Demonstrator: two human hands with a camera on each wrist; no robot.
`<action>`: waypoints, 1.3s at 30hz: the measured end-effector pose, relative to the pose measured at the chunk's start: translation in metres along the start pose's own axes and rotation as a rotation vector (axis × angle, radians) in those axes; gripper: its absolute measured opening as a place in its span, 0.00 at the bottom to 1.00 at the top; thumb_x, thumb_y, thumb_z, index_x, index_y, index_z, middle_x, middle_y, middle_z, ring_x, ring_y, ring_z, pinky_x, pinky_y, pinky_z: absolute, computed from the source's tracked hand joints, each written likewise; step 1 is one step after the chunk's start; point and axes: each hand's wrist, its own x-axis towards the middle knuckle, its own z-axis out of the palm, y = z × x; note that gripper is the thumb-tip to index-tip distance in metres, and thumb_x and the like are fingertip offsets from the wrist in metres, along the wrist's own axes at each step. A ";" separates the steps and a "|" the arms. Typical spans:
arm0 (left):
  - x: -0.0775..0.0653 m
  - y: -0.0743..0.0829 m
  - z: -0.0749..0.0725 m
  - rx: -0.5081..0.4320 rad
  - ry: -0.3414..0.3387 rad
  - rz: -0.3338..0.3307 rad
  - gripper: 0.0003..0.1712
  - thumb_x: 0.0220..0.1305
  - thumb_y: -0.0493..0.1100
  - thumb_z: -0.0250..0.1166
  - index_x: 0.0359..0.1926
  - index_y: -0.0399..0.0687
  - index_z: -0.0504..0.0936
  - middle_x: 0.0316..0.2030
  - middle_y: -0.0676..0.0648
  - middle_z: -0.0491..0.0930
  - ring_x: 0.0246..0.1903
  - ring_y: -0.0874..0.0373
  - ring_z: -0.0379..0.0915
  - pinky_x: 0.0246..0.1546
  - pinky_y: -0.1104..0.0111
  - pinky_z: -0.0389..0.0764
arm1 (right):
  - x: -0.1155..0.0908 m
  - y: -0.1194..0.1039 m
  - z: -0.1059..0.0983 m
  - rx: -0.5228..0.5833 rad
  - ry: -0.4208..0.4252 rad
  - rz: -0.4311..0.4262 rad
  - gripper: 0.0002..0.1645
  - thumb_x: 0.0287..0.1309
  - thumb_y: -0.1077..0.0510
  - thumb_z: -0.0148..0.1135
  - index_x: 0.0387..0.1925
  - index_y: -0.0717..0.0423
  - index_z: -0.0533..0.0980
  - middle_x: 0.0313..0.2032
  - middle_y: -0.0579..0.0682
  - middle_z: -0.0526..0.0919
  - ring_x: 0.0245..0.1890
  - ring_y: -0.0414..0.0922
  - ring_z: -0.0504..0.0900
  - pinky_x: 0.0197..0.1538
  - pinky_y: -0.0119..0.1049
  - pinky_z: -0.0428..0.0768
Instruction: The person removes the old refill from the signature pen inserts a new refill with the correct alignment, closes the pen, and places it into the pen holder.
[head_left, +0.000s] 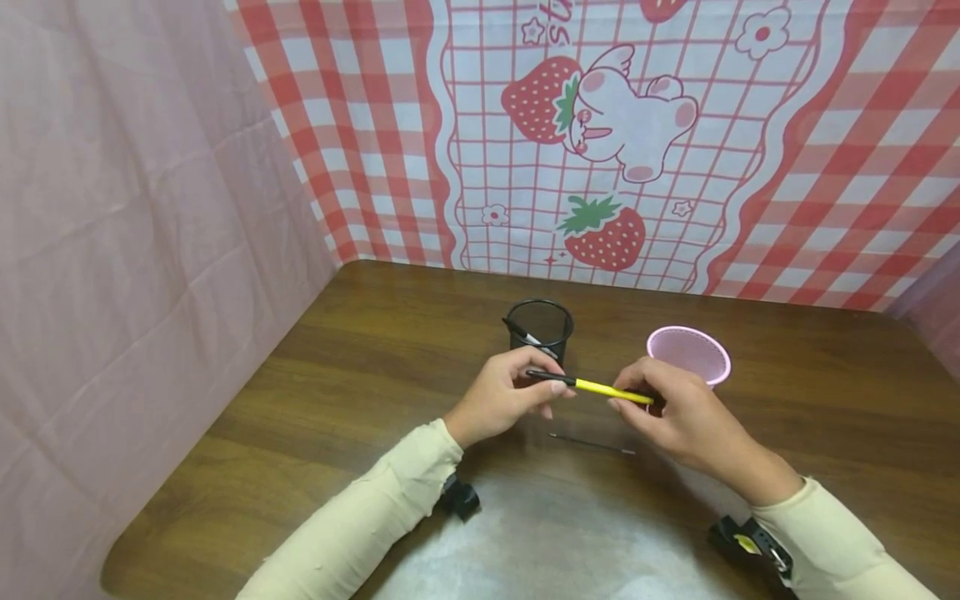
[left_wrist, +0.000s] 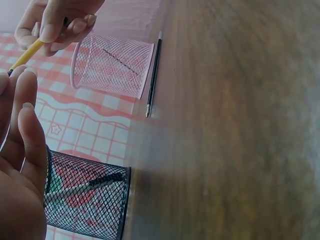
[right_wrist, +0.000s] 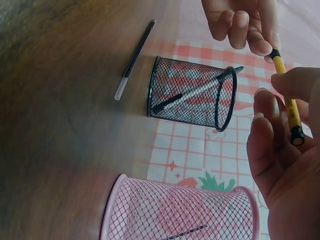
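Observation:
A yellow pen with a black end (head_left: 600, 388) is held level between the two hands above the table. My left hand (head_left: 504, 398) pinches the black end between thumb and fingers. At the other end, my right hand (head_left: 686, 412) grips the yellow barrel; its black tip shows in the right wrist view. Below the pen, a thin dark pen refill (head_left: 592, 443) with a clear end lies on the table. Behind my left hand stands a black mesh cup (right_wrist: 212, 112), with a black-and-white pen (right_wrist: 197, 91) leaning inside.
A pink mesh cup (head_left: 688, 354) stands behind my right hand, with a thin dark stick (left_wrist: 120, 61) showing through its mesh. The wooden table (head_left: 300, 400) meets a red-and-white checked cloth (head_left: 390, 167) at the back and a pink curtain (head_left: 150, 250) at the left.

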 end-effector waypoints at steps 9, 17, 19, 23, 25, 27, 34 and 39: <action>0.000 -0.001 0.000 -0.001 -0.018 0.003 0.07 0.70 0.31 0.63 0.46 0.33 0.78 0.39 0.36 0.86 0.30 0.32 0.80 0.30 0.53 0.87 | 0.000 0.000 -0.001 -0.009 0.013 -0.031 0.15 0.53 0.68 0.73 0.38 0.47 0.80 0.32 0.33 0.76 0.26 0.32 0.70 0.27 0.22 0.70; 0.000 0.000 0.000 0.013 -0.033 0.008 0.07 0.70 0.33 0.63 0.47 0.36 0.78 0.39 0.39 0.87 0.28 0.42 0.82 0.31 0.47 0.85 | 0.000 0.000 -0.001 -0.009 0.018 -0.030 0.08 0.61 0.64 0.68 0.37 0.48 0.80 0.31 0.33 0.75 0.27 0.32 0.70 0.28 0.25 0.71; -0.001 0.000 -0.001 0.022 -0.039 0.014 0.07 0.70 0.33 0.63 0.47 0.36 0.78 0.39 0.39 0.87 0.27 0.49 0.83 0.31 0.43 0.84 | -0.001 0.000 -0.001 -0.023 0.016 -0.021 0.14 0.57 0.69 0.69 0.36 0.47 0.79 0.31 0.33 0.75 0.27 0.32 0.71 0.29 0.26 0.71; -0.001 0.000 -0.001 0.031 -0.052 0.020 0.07 0.71 0.34 0.63 0.47 0.38 0.78 0.39 0.41 0.87 0.26 0.56 0.82 0.32 0.42 0.84 | -0.001 0.000 0.000 -0.031 0.009 -0.010 0.17 0.56 0.72 0.68 0.34 0.46 0.77 0.31 0.33 0.75 0.27 0.32 0.71 0.30 0.24 0.70; -0.001 0.000 0.000 0.040 -0.056 0.022 0.07 0.71 0.34 0.63 0.47 0.39 0.78 0.39 0.41 0.87 0.26 0.55 0.82 0.30 0.42 0.83 | -0.001 0.000 0.001 -0.030 0.007 -0.009 0.18 0.57 0.72 0.67 0.33 0.44 0.76 0.30 0.33 0.74 0.27 0.32 0.70 0.30 0.24 0.69; -0.002 0.000 0.000 0.044 -0.058 0.027 0.07 0.70 0.34 0.63 0.47 0.39 0.78 0.39 0.42 0.87 0.26 0.55 0.82 0.29 0.42 0.82 | -0.001 0.000 0.001 -0.027 0.002 -0.001 0.18 0.59 0.72 0.66 0.32 0.43 0.76 0.29 0.33 0.73 0.27 0.33 0.70 0.30 0.24 0.69; -0.001 0.001 0.001 0.036 -0.029 0.025 0.07 0.70 0.33 0.63 0.46 0.36 0.78 0.38 0.39 0.87 0.25 0.54 0.81 0.29 0.41 0.82 | -0.001 -0.003 0.000 -0.014 -0.021 0.069 0.13 0.60 0.69 0.67 0.43 0.50 0.79 0.31 0.35 0.79 0.28 0.33 0.74 0.30 0.25 0.73; 0.000 0.000 0.001 0.008 -0.010 0.010 0.07 0.70 0.32 0.63 0.46 0.34 0.77 0.38 0.37 0.87 0.28 0.42 0.82 0.31 0.49 0.86 | -0.001 -0.003 -0.002 -0.005 -0.013 0.079 0.22 0.52 0.67 0.74 0.48 0.53 0.77 0.35 0.38 0.83 0.30 0.34 0.78 0.31 0.25 0.76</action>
